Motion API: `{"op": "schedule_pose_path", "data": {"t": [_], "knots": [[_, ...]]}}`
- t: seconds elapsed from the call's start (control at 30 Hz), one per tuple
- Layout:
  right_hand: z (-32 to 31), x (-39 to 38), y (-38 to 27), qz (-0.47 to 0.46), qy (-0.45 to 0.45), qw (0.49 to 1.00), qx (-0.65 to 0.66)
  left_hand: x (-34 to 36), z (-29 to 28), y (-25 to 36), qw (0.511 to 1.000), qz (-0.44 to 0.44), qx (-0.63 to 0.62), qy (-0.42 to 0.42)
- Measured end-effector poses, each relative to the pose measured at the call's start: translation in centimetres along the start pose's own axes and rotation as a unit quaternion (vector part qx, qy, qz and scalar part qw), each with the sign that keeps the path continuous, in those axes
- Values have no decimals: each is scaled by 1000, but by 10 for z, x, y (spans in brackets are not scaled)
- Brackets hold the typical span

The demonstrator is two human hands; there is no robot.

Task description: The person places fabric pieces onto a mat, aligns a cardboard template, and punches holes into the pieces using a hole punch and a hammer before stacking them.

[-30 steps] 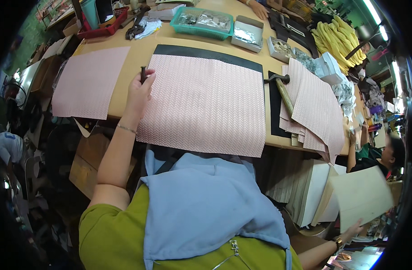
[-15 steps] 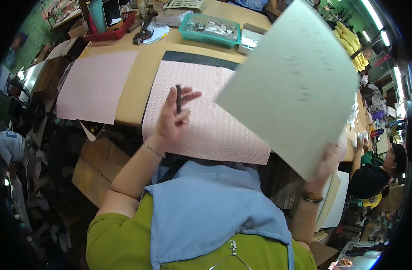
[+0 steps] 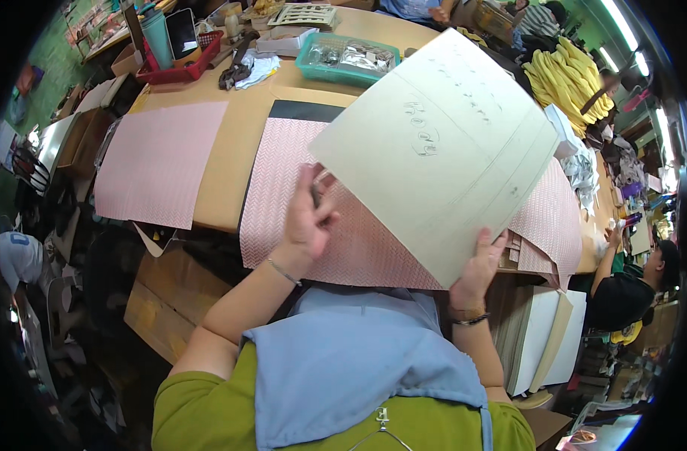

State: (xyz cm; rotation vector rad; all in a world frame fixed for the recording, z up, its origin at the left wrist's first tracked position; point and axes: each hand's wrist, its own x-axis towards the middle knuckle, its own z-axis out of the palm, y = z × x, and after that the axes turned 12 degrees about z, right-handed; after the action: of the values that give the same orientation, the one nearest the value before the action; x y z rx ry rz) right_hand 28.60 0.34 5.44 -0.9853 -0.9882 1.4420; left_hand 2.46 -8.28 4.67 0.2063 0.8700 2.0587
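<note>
My right hand (image 3: 474, 272) grips the lower corner of a large pale card sheet (image 3: 463, 158), which is held tilted above the table and carries pencil lines and handwriting. A slim dark pen-like stick (image 3: 316, 194) rests in my left hand (image 3: 307, 224), partly hidden by the fingers. That hand is close to the card's left corner; whether it touches the card I cannot tell. Beneath lies a pink sheet with a woven zigzag pattern (image 3: 279, 177), on a dark mat (image 3: 306, 111) whose far edge shows. The card covers much of the pink sheet.
Another pink sheet (image 3: 159, 161) lies at the left, overhanging the table (image 3: 221, 169). More pink patterned pieces (image 3: 546, 218) are at the right. Farther back stand a teal basket (image 3: 343, 71) and a red basket (image 3: 182, 74). A person in black (image 3: 621, 301) sits at the right.
The card has swung left and come lower over the pink sheet, its writing now clearer. My right hand has moved left with it, while my left hand shifted slightly right and nearer to me.
</note>
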Motion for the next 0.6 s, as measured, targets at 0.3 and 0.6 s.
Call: {"op": "schedule_pose_path", "data": {"t": [0.3,0.6], "knots": [[-84,111,-163,159,-224,961,-29,109,13,164,977,197,31,-74],[-79,132,-185,213,-381,885,-164,162,80,116,927,-108,40,-358]]}}
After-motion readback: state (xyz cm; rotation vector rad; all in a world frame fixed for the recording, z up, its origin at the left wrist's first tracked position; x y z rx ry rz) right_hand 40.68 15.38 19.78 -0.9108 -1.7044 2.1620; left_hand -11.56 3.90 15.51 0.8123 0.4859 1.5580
